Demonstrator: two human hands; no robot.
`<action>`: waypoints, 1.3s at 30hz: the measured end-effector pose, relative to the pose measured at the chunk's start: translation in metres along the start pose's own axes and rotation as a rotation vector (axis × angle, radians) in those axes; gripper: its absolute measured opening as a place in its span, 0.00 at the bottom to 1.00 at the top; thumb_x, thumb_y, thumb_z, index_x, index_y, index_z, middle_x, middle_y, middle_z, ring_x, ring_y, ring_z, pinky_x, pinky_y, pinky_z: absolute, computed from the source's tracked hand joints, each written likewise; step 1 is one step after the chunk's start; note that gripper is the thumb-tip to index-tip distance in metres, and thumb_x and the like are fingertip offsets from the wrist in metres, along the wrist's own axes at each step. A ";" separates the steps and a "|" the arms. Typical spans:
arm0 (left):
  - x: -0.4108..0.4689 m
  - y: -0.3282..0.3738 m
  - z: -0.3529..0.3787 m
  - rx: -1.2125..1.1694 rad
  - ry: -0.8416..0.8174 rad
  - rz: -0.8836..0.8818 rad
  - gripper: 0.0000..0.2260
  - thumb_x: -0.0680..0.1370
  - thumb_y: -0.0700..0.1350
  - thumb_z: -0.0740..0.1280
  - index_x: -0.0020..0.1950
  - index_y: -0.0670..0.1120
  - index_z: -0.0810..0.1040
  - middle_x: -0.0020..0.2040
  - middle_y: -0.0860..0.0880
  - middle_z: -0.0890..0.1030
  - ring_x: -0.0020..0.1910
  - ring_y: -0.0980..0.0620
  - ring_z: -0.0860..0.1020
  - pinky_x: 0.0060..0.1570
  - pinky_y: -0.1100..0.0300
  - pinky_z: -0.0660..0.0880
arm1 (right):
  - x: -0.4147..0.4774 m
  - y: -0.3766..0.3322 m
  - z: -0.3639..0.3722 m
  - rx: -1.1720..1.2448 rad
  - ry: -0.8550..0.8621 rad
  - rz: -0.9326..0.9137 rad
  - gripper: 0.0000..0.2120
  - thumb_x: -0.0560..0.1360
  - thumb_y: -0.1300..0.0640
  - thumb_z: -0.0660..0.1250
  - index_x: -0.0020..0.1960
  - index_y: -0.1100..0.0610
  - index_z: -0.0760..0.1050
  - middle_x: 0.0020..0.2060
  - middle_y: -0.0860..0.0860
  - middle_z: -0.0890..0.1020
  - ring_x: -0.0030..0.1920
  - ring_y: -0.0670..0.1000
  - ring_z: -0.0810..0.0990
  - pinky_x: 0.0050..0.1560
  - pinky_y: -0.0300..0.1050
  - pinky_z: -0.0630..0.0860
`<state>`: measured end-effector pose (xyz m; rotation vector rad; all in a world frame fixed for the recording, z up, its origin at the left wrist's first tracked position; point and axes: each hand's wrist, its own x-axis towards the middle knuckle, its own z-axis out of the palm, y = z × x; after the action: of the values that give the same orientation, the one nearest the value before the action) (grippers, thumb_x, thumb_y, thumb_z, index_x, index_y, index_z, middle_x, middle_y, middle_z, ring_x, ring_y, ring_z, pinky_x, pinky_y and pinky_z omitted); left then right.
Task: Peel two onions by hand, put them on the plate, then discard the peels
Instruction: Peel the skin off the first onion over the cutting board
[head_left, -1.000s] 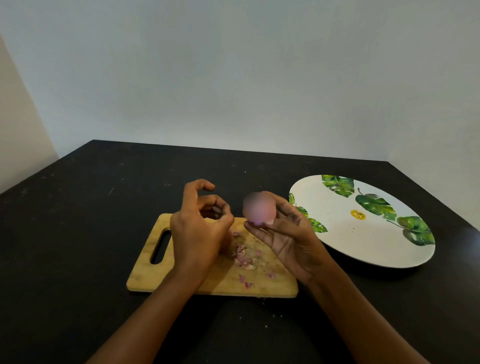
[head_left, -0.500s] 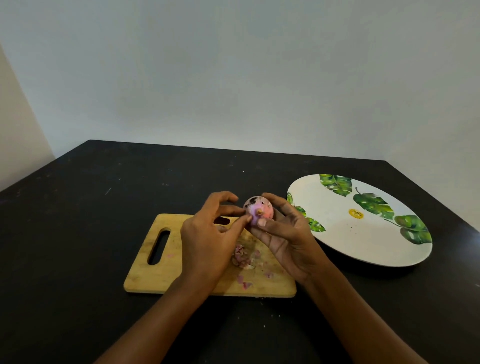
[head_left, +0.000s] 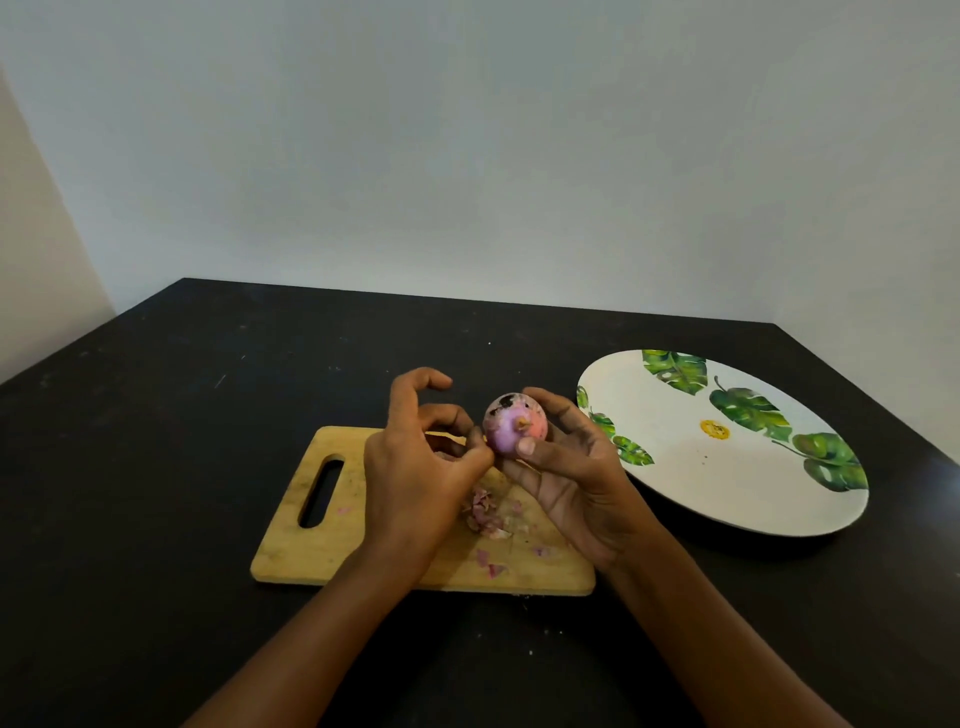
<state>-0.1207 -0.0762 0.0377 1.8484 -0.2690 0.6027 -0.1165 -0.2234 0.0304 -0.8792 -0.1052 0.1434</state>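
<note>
Nearest the camera, two bare forearms reach in over the dark table (head_left: 208, 389). Under them lies a wooden board (head_left: 311, 551), its handle slot to the left, with a small heap of pinkish peels (head_left: 485, 512) and a few loose scraps on its right half. Above the board's far part the right hand (head_left: 576, 483) grips the onion (head_left: 511, 423), thumb pressed on its near side and fingers curled behind it. The onion is mostly bare and purple, with dark patches on top and a tan stub facing the camera. The left hand (head_left: 415, 478) has its fingers curled, thumb and a fingertip meeting at the onion's left edge; whether they pinch skin cannot be told. To the right, apart from the board, sits a white plate (head_left: 727, 483) printed with green leaves. Behind stands a plain wall (head_left: 467, 156).
</note>
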 end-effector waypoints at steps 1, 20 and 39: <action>0.001 -0.001 -0.001 0.013 0.006 -0.006 0.27 0.67 0.36 0.74 0.56 0.54 0.65 0.38 0.54 0.80 0.35 0.60 0.80 0.36 0.70 0.77 | 0.000 0.000 0.000 0.018 -0.010 0.001 0.26 0.59 0.73 0.77 0.55 0.60 0.79 0.54 0.61 0.81 0.52 0.63 0.83 0.44 0.50 0.82; -0.003 0.003 0.003 -0.017 0.000 -0.008 0.21 0.72 0.38 0.70 0.58 0.54 0.69 0.42 0.57 0.81 0.43 0.64 0.80 0.39 0.75 0.73 | 0.002 0.000 -0.003 -0.020 0.054 -0.060 0.24 0.63 0.75 0.71 0.57 0.61 0.76 0.56 0.62 0.79 0.52 0.61 0.84 0.45 0.51 0.83; -0.007 0.002 0.006 -0.022 0.121 -0.066 0.14 0.68 0.38 0.74 0.39 0.53 0.71 0.36 0.54 0.80 0.36 0.63 0.80 0.34 0.72 0.75 | -0.001 0.008 -0.001 -0.236 0.061 -0.147 0.25 0.59 0.72 0.74 0.55 0.60 0.78 0.52 0.55 0.84 0.55 0.61 0.82 0.50 0.52 0.82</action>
<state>-0.1257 -0.0831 0.0346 1.7847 -0.1331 0.6607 -0.1183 -0.2188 0.0236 -1.1067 -0.1315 -0.0343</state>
